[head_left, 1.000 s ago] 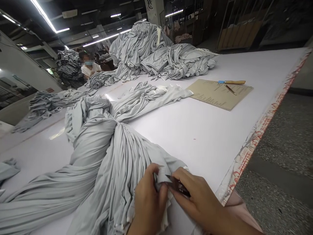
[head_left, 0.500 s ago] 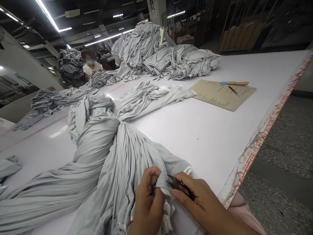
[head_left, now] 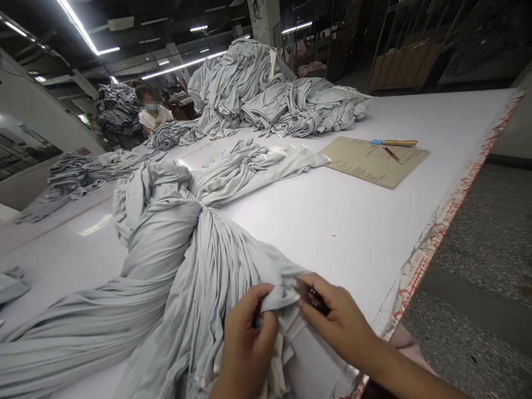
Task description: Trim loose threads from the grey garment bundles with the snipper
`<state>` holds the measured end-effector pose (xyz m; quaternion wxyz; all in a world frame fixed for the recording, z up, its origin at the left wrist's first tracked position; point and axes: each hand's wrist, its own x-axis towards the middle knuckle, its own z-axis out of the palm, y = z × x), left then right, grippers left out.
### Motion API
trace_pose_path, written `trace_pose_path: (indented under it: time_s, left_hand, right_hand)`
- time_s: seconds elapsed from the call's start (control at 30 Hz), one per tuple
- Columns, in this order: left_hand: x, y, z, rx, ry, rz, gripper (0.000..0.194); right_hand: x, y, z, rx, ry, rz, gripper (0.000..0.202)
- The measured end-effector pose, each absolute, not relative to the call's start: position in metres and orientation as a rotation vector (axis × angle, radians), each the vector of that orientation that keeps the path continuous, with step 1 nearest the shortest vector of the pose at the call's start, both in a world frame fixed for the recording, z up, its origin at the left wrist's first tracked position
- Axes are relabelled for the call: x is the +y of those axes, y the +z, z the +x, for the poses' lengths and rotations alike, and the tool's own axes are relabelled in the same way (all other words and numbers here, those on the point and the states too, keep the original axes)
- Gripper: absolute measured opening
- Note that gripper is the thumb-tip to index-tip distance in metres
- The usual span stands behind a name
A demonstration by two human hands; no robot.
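Note:
A long bundle of pale grey fabric (head_left: 220,260), gathered tightly at its middle, lies across the white table (head_left: 307,221). My left hand (head_left: 251,335) pinches a folded edge of this fabric between thumb and fingers at the bundle's near right end. Just to its right, my right hand (head_left: 336,313) is closed around small dark thread snips (head_left: 315,299). The blades are blurred and point left toward the fabric edge; whether they touch it I cannot tell. White-edged layers of the cloth hang below my left hand.
Large heaps of grey fabric (head_left: 245,77) lie at the table's far side. A brown card (head_left: 366,166) bears a wooden-handled tool (head_left: 394,143) and a pencil (head_left: 393,155). A masked person (head_left: 153,113) is beyond the far left edge. The taped table edge (head_left: 432,244) runs along my right.
My right hand and the snips have drawn slightly right, away from my left hand. The pinched fabric edge is now turned and stretched toward the right. The view has shifted a little.

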<state>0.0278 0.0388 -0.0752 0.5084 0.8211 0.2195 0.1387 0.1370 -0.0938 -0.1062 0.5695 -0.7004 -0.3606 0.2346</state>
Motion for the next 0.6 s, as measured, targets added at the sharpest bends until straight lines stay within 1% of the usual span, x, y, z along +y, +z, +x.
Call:
trace_pose_path:
  time_s: [0.03, 0.1, 0.17, 0.23, 0.33, 0.47, 0.6]
  left_hand:
    - [0.042, -0.071, 0.03, 0.486, 0.217, 1.974, 0.013]
    - [0.049, -0.065, 0.034, 0.447, 0.009, 1.902, 0.025]
    - [0.054, -0.061, 0.036, 0.478, -0.078, 1.769, 0.036]
    - [0.056, -0.06, 0.036, 0.524, -0.106, 1.648, 0.041]
    - [0.057, -0.062, 0.035, 0.568, -0.113, 1.581, 0.044]
    - [0.055, -0.064, 0.034, 0.551, -0.124, 1.586, 0.044]
    - [0.054, -0.061, 0.034, 0.489, -0.157, 1.607, 0.042]
  right_hand:
    - [-0.092, -0.106, 0.141, -0.798, 0.548, -1.654, 0.014]
    - [-0.088, -0.105, 0.149, -0.731, 0.57, -1.689, 0.019]
    - [-0.085, -0.107, 0.154, -0.719, 0.614, -1.73, 0.021]
    - [-0.086, -0.109, 0.154, -0.73, 0.645, -1.764, 0.02]
    - [-0.095, -0.109, 0.147, -0.781, 0.68, -1.779, 0.019]
    - [-0.106, -0.102, 0.137, -0.971, 0.725, -1.771, 0.025]
    - [-0.106, -0.098, 0.132, -1.094, 0.662, -1.89, 0.021]
